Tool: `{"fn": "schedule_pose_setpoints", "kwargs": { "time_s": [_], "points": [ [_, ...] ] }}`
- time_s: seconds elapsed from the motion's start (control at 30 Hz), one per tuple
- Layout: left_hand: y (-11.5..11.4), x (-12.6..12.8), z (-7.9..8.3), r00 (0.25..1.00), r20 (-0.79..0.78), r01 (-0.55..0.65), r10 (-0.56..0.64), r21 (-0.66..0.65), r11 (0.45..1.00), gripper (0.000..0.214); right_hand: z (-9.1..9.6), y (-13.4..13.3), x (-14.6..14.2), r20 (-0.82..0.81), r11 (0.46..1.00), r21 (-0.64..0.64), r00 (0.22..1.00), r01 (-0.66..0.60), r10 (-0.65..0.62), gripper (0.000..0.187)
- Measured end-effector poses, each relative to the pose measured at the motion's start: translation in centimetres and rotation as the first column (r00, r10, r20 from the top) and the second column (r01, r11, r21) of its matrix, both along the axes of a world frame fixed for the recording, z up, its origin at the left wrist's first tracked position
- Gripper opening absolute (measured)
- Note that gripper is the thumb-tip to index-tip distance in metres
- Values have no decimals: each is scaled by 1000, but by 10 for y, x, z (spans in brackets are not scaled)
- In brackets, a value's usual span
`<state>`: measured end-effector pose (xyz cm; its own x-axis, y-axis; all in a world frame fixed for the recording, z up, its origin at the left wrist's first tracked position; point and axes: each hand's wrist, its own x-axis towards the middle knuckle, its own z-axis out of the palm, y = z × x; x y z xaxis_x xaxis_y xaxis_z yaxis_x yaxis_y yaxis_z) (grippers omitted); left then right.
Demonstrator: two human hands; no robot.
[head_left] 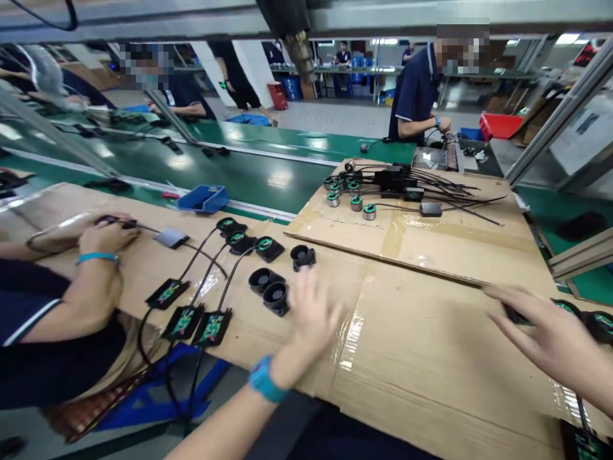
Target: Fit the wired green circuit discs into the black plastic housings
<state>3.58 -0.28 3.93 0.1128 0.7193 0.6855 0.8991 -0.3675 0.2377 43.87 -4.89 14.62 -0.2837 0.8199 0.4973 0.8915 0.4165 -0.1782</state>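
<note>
Black housings point(274, 297) with round mouths are lying on the cardboard-covered counter point(421, 351), just left of and beyond our left grip point(310, 313), which we are holding spread. Our right grip point(550, 335) is hanging over a black part point(516, 314); whether it is pinching this part, we cannot tell.
</note>
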Motion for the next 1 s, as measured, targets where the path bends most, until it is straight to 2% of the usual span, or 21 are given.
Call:
{"fn": "schedule_pose_setpoints", "kwargs": {
  "time_s": [0.03, 0.07, 0.1, 0.17, 0.23, 0.33, 0.43, 0.5, 0.57, 0.67, 0.77, 0.83, 0.93, 1.0],
  "points": [
    [6, -29, -5, 993, -20, -120, 119, -26, 992, 52, 5, 30, -26, 39, 997, -31, 997, -71, 73, 33],
    [10, -53, -10, 982, -62, -180, 177, -50, 982, 50, 8, 66, -56, 85, 986, -71, 984, -152, 158, 35],
    [11, -70, -15, 975, -108, -202, 193, -78, 976, 47, 10, 105, -88, 137, 984, -49, 975, -170, 175, 35],
    [9, -87, -25, 975, -166, -169, 148, -121, 978, 43, 10, 182, -150, 246, 983, -44, 952, -178, 183, 45],
    [6, -87, -30, 988, -130, -106, 88, -133, 985, 49, 8, 245, -199, 336, 985, -115, 928, -127, 159, 57],
    [7, -73, -27, 997, 40, 71, -66, -151, 986, 57, 3, 300, -232, 391, 970, -239, 910, -43, 136, 48],
    [16, -64, -26, 935, 268, 284, -234, -165, 944, 71, 2, 318, -232, 396, 959, -282, 911, 1, 115, 39],
    [21, -62, -32, 866, 434, 354, -248, -182, 917, 79, 5, 318, -228, 392, 957, -287, 916, 32, 87, 42],
    [24, -61, -40, 801, 571, 370, -182, -232, 900, 83, 8, 311, -228, 377, 954, -294, 924, 57, 61, 41],
    [26, -61, -48, 749, 652, 372, -113, -273, 887, 71, 12, 284, -232, 326, 951, -299, 945, 80, 23, 38],
    [25, -63, -47, 739, 657, 395, -153, -239, 887, 65, 11, 223, -237, 220, 960, -272, 975, 63, -2, 51],
    [24, -63, -44, 738, 650, 421, -182, -232, 877, 65, 5, 169, -241, 43, 966, -258, 999, 3, 8, 55],
    [22, -63, -40, 756, 614, 428, -228, -201, 881, 53, -10, 91, -253, -268, 964, -249, 963, -89, 19, 51],
    [20, -62, -39, 791, 543, 412, -281, -133, 901, 49, -25, 57, -267, -367, 968, -237, 930, -79, -14, 53]
  ]
}}
